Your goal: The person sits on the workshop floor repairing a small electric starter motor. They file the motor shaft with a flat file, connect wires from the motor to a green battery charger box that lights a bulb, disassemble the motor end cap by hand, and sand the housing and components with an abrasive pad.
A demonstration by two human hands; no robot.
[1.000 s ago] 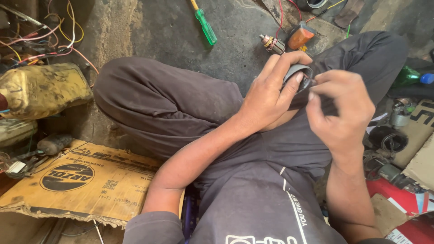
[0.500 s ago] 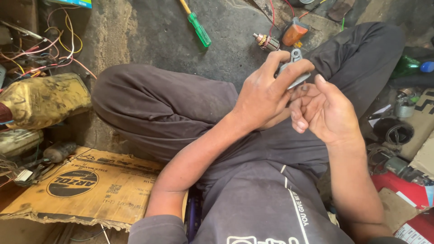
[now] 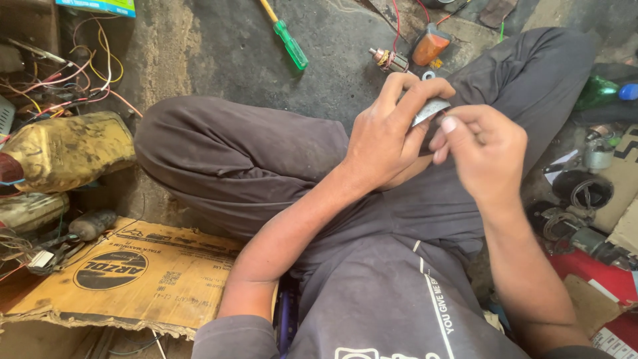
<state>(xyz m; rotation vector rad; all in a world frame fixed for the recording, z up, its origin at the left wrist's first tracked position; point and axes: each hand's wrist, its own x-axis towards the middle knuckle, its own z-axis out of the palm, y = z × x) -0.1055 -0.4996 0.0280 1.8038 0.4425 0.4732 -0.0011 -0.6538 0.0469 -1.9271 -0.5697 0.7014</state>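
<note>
Two hands: yours, both over your knee [image 3: 226,149].
Left hand [image 3: 385,136]: fingers pinching metal strip [image 3: 430,110].
Right hand [image 3: 482,149]: fingertips pressed together at strip's end.
Progress: strip in hand, being worked; finish unclear.
Screwdriver [image 3: 287,40]: beyond knee, untouched.

Bare grey concrete floor [image 3: 219,60] lies open ahead of the bent knees. On its far side a green-handled screwdriver [image 3: 290,44], a small copper-wound motor armature [image 3: 389,60] and an orange plastic lamp lens [image 3: 430,45] narrow the way. On the left, tangled coloured wires [image 3: 63,73] and a grimy yellow plastic oil jug [image 3: 66,149] block passage; a flattened brown cardboard sheet [image 3: 126,272] covers the near floor. Round dark metal parts [image 3: 581,189] crowd the right side.
</note>
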